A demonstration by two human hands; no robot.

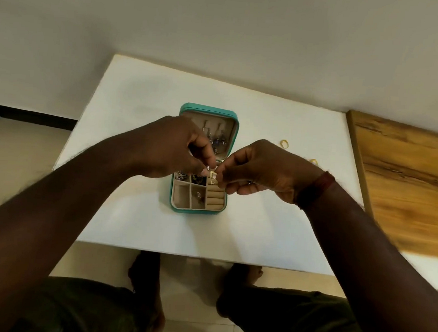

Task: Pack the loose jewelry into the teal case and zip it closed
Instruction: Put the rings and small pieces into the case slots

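One pinched earring (213, 178) — two loose rings (284, 143), one case (206, 110)

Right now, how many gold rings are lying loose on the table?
2. The far ring lies right of the case lid; the near ring peeks out behind the right hand. That hand and the left hand pinch another gold piece; the hands may hide more.

no legible text, labels, brands or numbers on anything
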